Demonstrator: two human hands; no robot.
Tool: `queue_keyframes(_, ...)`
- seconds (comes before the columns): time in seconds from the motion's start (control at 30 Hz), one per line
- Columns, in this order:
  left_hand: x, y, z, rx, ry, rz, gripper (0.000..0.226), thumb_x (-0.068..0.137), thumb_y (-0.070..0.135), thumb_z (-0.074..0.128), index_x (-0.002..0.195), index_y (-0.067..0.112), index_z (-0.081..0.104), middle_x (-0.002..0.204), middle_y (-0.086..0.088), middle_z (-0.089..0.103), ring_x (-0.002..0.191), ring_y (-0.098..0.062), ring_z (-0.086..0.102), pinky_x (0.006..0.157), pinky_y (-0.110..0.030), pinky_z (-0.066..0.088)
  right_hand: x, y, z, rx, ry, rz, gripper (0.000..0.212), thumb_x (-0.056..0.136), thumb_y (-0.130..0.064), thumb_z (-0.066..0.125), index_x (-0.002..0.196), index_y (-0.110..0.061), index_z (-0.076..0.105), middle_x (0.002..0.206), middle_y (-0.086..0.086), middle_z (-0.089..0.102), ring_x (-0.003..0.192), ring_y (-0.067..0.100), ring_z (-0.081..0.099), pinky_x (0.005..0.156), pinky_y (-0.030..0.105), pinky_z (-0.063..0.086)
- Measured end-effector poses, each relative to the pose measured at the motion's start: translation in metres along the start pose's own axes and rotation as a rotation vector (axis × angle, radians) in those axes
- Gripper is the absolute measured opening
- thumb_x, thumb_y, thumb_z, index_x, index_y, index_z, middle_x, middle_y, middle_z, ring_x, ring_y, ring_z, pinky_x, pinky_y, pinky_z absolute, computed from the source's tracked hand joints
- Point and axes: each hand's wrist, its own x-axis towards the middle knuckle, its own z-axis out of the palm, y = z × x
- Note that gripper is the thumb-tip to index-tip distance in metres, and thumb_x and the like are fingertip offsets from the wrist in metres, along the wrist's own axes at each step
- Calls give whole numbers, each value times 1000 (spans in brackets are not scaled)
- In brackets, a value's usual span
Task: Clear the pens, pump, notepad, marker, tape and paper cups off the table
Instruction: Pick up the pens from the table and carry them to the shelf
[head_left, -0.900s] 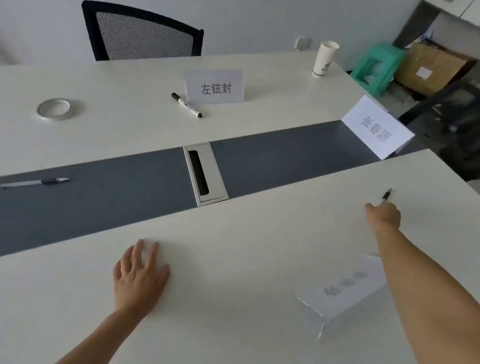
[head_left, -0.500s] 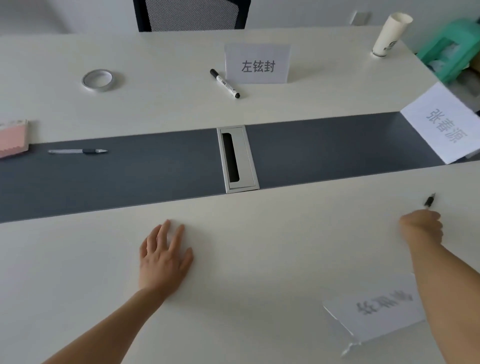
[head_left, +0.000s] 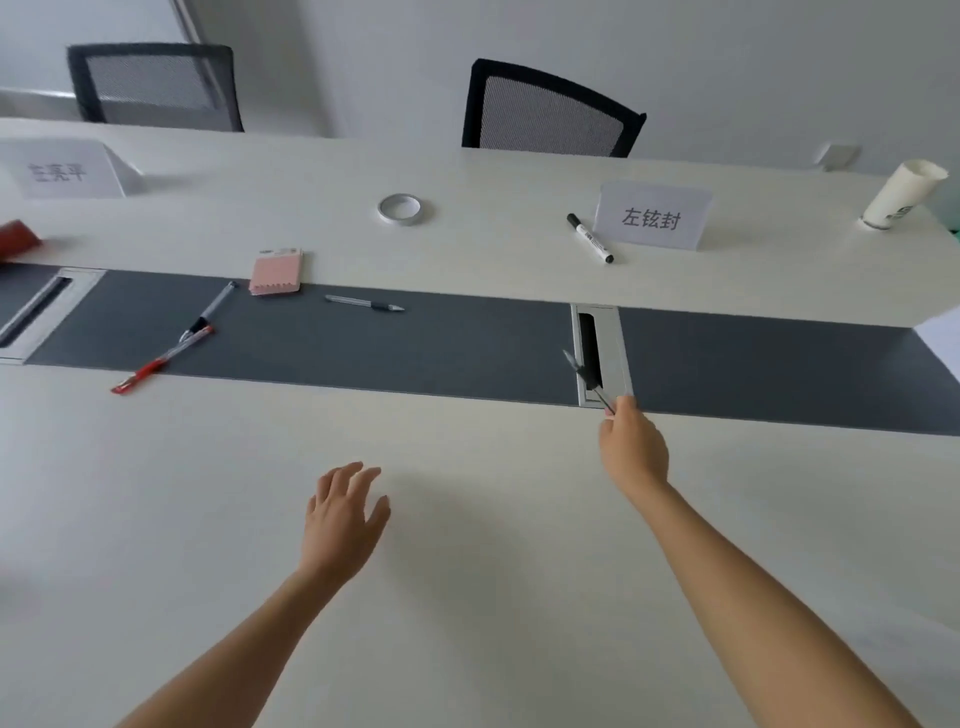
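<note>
My right hand (head_left: 632, 447) grips a black pen (head_left: 587, 378) that points up over the silver cable hatch (head_left: 609, 332). My left hand (head_left: 345, 514) hovers low over the near table with fingers spread and nothing in it. On the dark centre strip lie a clear pen (head_left: 364, 303), a black-tipped pen (head_left: 210, 310) and a red pen (head_left: 161, 360). A pink notepad (head_left: 276, 270) sits at the strip's far edge. Farther back are a tape roll (head_left: 399, 208), a black-capped marker (head_left: 590, 238) and a white paper cup (head_left: 901, 195).
White name cards stand at the back right (head_left: 651, 215) and back left (head_left: 61, 168). Two mesh chairs (head_left: 550, 111) sit behind the table. A second cable hatch (head_left: 39, 306) and a red object (head_left: 18, 236) are at the left edge.
My view has swung left, bringing the notepad and more pens into sight. My right hand has lifted the pen from the near right table and carried it left over the hatch. My left hand has lifted slightly.
</note>
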Motion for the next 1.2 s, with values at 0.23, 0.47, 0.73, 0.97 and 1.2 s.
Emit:
queue_keyframes(0.23,-53,-130,-51,-55,143,-429,42,86,16,55,127,8,50,138,-17,44,131,-35,29,106,-47,27,-81,-87,82,73,-235,-91,14,90,-8,34,97,-6,47,106,13,59,92,33,55,64,31,33)
queue_keyframes(0.47,-52,-183,-73,-68,183,-479,42,86,13,54,128,7,49,140,-17,43,131,-36,30,105,-47,26,-127,-148,129,131,-288,-119,18,92,-10,35,100,-4,50,108,12,53,98,30,49,68,31,36)
queue_keyframes(0.73,2,-206,-91,-157,214,-539,53,88,19,50,138,8,34,150,-18,23,140,-32,12,111,-46,17,-94,-215,147,8,-221,-207,21,90,-1,33,103,-5,49,112,12,51,105,28,46,76,35,38)
queue_keyframes(0.97,18,-222,-87,-109,200,-622,51,90,26,43,138,14,31,153,-15,16,142,-30,7,112,-43,12,-12,-264,154,-48,-10,-140,24,84,7,40,101,-3,53,107,16,55,99,34,51,79,39,37)
queue_keyframes(1.2,30,-222,-84,-58,115,-715,53,90,31,35,141,21,21,155,-11,6,143,-26,-1,113,-41,7,49,-278,174,94,107,-32,26,80,0,49,105,-3,54,113,20,50,102,37,49,86,43,38)
